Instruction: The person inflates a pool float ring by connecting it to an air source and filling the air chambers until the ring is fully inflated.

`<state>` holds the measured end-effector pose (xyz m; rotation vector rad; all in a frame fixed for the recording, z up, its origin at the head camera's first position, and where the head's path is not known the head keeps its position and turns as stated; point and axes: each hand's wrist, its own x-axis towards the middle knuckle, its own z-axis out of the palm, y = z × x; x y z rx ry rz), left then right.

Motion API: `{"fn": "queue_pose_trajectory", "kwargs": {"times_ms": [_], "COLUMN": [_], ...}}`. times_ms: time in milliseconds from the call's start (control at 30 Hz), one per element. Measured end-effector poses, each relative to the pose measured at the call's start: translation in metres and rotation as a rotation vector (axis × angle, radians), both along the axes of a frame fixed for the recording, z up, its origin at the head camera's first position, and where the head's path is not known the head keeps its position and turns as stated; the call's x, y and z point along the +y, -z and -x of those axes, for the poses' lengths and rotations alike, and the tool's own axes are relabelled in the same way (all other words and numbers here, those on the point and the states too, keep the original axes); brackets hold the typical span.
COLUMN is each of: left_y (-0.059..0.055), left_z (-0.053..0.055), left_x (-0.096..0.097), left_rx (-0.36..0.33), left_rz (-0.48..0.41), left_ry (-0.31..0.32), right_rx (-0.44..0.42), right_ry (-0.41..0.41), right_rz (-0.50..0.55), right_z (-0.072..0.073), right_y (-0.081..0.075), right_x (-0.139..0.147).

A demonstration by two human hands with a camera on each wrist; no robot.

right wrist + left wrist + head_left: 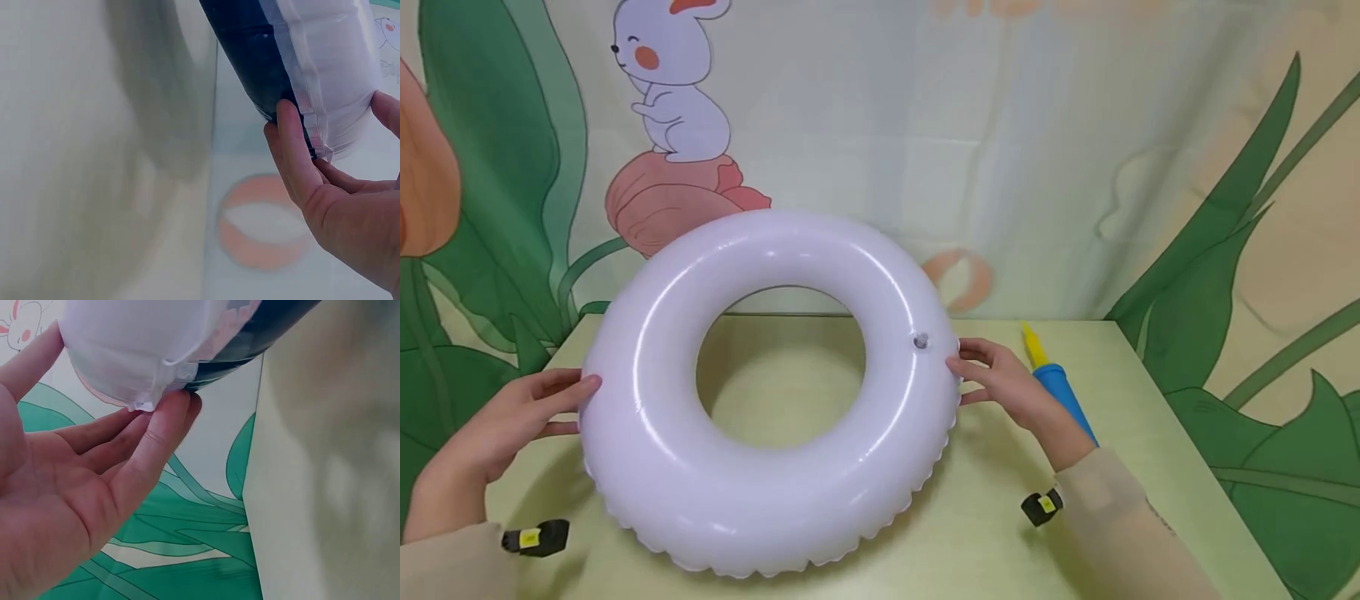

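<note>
A white inflated swim ring (760, 500) is tilted up over the table, its wavy seam edge toward me. At its left side my left hand (505, 421) grips the rim, thumb on the white face and fingers beneath. My right hand (1011, 383) holds the opposite side in the same way, close to a clear valve (921, 340). Both wrist views show the ring's dark blue underside (269, 331) against the fingers. In the right wrist view, the fingertips (289, 115) press by the seam between the white and blue parts.
A blue hand pump (1063, 396) with a yellow nozzle (1033, 343) lies on the table (1157, 467), behind my right forearm. A curtain printed with a rabbit (673, 83) and green leaves hangs at the table's back edge. Small black cameras (537, 539) sit at my wrists.
</note>
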<state>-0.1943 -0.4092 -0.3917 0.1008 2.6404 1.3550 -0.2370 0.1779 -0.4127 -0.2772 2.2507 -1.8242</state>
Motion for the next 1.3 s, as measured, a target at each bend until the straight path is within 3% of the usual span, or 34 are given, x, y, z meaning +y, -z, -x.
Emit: {"fn": "queue_pose_trajectory", "kwargs": {"times_ms": [233, 433, 700, 967, 1300], "left_y": [-0.007, -0.013, -0.020, -0.026, -0.033], "left_z": [0.005, 0.010, 0.015, 0.024, 0.029], "left_x": [0.003, 0.004, 0.007, 0.016, 0.018], "left_rx": [0.054, 0.158, 0.263, 0.266, 0.279], "left_rz": [-0.037, -0.051, -0.074, -0.133, -0.123], "left_ry": [-0.015, -0.007, -0.015, -0.053, -0.042], "right_rx": [0.041, 0.102, 0.205, 0.262, 0.332], "right_ry": [-0.007, -0.024, 0.005, 0.029, 0.034], "right_rz": [0.028, 0.024, 0.053, 0.053, 0.085], "right_z": [0.005, 0.007, 0.012, 0.018, 0.023], "right_y": [-0.020, -0.039, -0.049, -0.057, -0.063], "right_x": [0.004, 0.008, 0.013, 0.019, 0.023]}}
